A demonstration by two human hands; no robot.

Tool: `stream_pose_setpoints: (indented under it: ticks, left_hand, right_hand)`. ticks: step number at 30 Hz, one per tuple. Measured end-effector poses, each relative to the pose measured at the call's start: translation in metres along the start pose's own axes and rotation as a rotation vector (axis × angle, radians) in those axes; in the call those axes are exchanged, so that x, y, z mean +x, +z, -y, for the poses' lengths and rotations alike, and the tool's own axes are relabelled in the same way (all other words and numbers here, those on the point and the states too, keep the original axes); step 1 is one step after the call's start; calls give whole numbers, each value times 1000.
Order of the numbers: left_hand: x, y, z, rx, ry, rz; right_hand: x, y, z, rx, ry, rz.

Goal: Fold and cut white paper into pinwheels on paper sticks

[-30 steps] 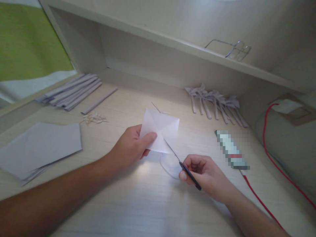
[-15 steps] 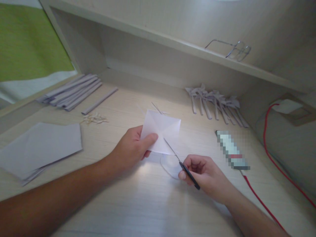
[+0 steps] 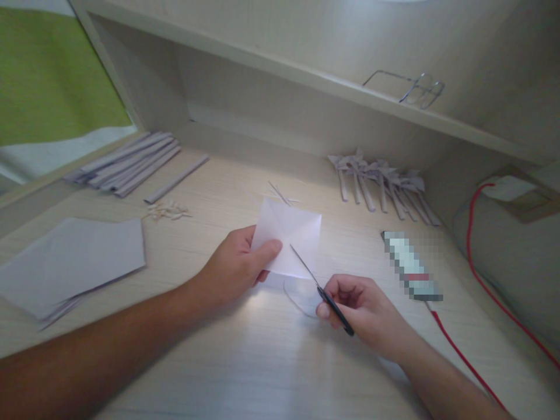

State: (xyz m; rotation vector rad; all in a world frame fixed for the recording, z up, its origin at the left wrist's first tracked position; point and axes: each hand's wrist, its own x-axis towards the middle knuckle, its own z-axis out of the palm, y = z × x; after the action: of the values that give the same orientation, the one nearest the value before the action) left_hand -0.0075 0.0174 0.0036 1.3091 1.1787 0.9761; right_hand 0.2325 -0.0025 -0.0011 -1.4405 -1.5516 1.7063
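My left hand (image 3: 234,265) pinches a creased white paper square (image 3: 291,233) by its left corner, thumb on top, and holds it just above the desk. My right hand (image 3: 361,306) is closed around the black handles of a small pair of scissors (image 3: 321,289). The thin blades point up and left and their tip lies against the lower middle of the paper square.
A stack of grey paper sheets (image 3: 70,262) lies at the left. Rolled paper sticks (image 3: 126,163) sit at the back left, finished paper pinwheels (image 3: 385,184) at the back right. A blurred flat object (image 3: 411,265) with a red cable (image 3: 472,262) lies right. Glasses (image 3: 415,87) rest on the shelf.
The paper square has dropped slightly lower and toward me in my left hand. The scissors and my right hand have barely moved.
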Motion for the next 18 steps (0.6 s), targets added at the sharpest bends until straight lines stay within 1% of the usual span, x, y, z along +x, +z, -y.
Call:
stream_pose_setpoints:
  ticks: [18]
  left_hand:
    - [-1,2,-2,-9,-44,-5]
  right_hand:
    - [1,1,1,-23,-4,2]
